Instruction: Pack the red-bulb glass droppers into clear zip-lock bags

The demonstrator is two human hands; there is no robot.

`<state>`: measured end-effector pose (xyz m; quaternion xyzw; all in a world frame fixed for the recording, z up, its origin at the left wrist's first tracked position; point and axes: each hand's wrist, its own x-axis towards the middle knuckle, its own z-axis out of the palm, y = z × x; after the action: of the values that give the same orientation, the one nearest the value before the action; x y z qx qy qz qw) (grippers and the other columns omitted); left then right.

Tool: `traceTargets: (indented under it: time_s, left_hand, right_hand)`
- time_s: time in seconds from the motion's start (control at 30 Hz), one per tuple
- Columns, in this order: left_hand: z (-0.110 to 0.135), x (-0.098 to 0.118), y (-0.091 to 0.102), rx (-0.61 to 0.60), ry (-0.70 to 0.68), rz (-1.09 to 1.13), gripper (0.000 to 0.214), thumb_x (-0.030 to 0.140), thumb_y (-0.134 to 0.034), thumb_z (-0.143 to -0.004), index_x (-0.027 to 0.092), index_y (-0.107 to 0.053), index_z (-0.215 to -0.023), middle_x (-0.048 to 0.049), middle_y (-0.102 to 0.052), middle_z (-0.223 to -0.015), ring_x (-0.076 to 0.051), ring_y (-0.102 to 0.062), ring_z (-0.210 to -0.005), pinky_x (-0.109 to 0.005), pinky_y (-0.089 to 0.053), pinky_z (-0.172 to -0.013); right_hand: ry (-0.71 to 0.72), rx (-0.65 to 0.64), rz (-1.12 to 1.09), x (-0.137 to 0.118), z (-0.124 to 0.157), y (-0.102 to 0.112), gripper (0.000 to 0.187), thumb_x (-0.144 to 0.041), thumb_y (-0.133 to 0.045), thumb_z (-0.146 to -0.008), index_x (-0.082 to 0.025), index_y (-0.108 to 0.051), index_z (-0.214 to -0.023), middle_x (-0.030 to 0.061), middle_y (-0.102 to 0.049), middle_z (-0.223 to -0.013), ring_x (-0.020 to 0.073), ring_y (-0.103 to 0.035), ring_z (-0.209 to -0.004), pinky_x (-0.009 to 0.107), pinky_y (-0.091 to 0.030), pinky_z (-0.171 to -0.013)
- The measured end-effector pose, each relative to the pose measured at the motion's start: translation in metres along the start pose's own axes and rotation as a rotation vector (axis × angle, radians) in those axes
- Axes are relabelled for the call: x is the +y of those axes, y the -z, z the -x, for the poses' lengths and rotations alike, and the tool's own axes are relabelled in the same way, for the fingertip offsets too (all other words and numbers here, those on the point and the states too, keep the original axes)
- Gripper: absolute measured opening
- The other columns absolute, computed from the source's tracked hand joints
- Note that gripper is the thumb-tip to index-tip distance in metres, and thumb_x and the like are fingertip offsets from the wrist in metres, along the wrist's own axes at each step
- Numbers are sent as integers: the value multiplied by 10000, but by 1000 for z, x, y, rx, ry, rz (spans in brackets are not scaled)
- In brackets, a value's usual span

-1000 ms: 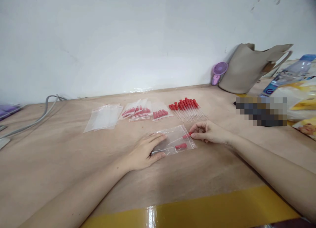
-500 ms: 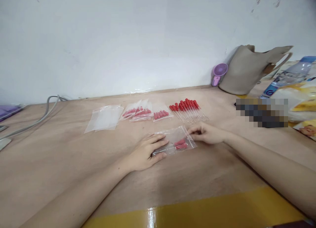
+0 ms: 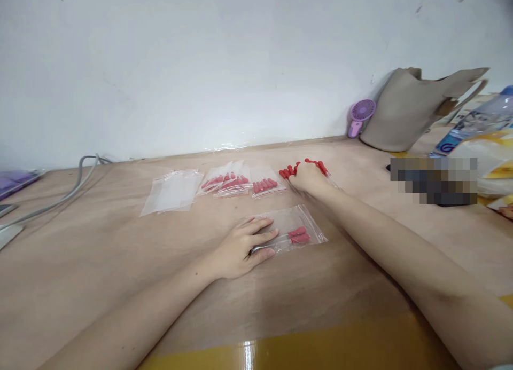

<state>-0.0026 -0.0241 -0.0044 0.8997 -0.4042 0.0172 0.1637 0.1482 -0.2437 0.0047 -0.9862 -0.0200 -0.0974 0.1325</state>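
Note:
My left hand (image 3: 244,247) lies flat with fingers spread, pressing a clear zip bag (image 3: 286,219) onto the tabletop. In this bag are two droppers (image 3: 298,235) with red bulbs, their clear stems pointing toward my left hand. Farther back, my right hand (image 3: 310,179) is curled over a row of loose red-bulb droppers (image 3: 320,166), its fingers closed down among them. The back of the hand covers most of the row and hides the fingertips. Left of it lie filled zip bags (image 3: 264,185) with red bulbs showing through.
A stack of flat clear bags (image 3: 172,191) lies left of the filled ones. A grey cable (image 3: 76,183) runs along the left. At right stand a purple hand fan (image 3: 362,111), a beige bag (image 3: 401,113) and a plastic bottle (image 3: 473,124); a blurred dark item (image 3: 435,182) lies before them.
My right hand has left the open end of the bag and moved up and back onto the loose droppers. My left hand still rests on the bag. The view has shifted slightly.

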Motion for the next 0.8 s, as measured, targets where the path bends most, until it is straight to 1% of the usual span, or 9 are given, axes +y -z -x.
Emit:
traceTargets:
  time_s: [0.13,0.27,0.4,0.47,0.53,0.6,0.67,0.73,0.8]
  left_hand:
    - [0,0,0,-2,9,2,417,387,-470,-915,221,-498,-1296,-104,-430,-1387,-246,-397,-1285,-464,-281,-1076]
    - [0,0,-1,7,6,10,411,388,-474,-914,227,-501,-1291,-102,-438,-1382,-242,-402,-1281,-469,-279,-1073]
    - [1,-1,-3,17,6,18,410,396,-475,-913,228,-508,-1285,-103,-435,-1383,-235,-393,-1288,-457,-281,-1073]
    - [1,-2,-4,24,5,21,412,399,-478,-911,228,-507,-1286,-100,-440,-1381,-234,-398,-1284,-454,-283,-1073]
    - [0,-2,-4,28,4,25,415,402,-476,-911,228,-504,-1287,-99,-443,-1378,-235,-408,-1277,-458,-278,-1075]
    - [0,-1,-4,31,2,30,416,405,-477,-909,226,-507,-1284,-97,-445,-1377,-238,-411,-1275,-460,-280,-1074]
    - [0,0,-2,34,3,31,414,400,-482,-907,228,-507,-1283,-95,-446,-1377,-242,-411,-1273,-461,-288,-1070]
    - [0,1,-1,32,10,30,412,394,-488,-904,233,-507,-1283,-94,-449,-1375,-244,-416,-1269,-463,-296,-1065]
    - [0,1,-1,25,17,28,414,394,-489,-904,237,-503,-1287,-93,-447,-1376,-244,-415,-1270,-464,-292,-1068]
  right_hand:
    - [-29,-16,11,-1,-6,-1,228,-254,-532,-732,-121,-659,-866,164,-670,-916,260,-631,-833,314,-434,-695]
    - [-43,26,-35,-4,5,9,206,-252,-490,-762,-122,-644,-806,167,-671,-875,254,-631,-812,316,-439,-677]
    - [86,183,-353,3,27,19,171,-305,-503,-786,-162,-573,-722,90,-652,-752,192,-615,-728,294,-450,-659]
    - [130,242,-598,13,41,19,169,-337,-537,-772,-174,-547,-816,47,-630,-738,156,-600,-674,276,-464,-622]
    - [94,255,-834,24,56,19,341,-352,-575,-744,-181,-483,-1024,3,-595,-709,127,-566,-566,258,-464,-526]
    - [17,221,-1022,33,71,20,615,-342,-616,-705,-196,-323,-1226,-54,-540,-655,103,-502,-442,238,-434,-416]
    - [-51,186,-1150,39,84,21,813,-315,-651,-664,-219,-181,-1320,-89,-499,-634,90,-473,-389,227,-425,-367]
    - [-106,168,-1232,40,94,20,867,-292,-669,-634,-238,-158,-1333,-98,-492,-638,86,-497,-401,224,-456,-382]
    - [-156,144,-1293,38,100,17,817,-280,-671,-623,-248,-209,-1297,-96,-504,-646,85,-527,-430,225,-488,-417]
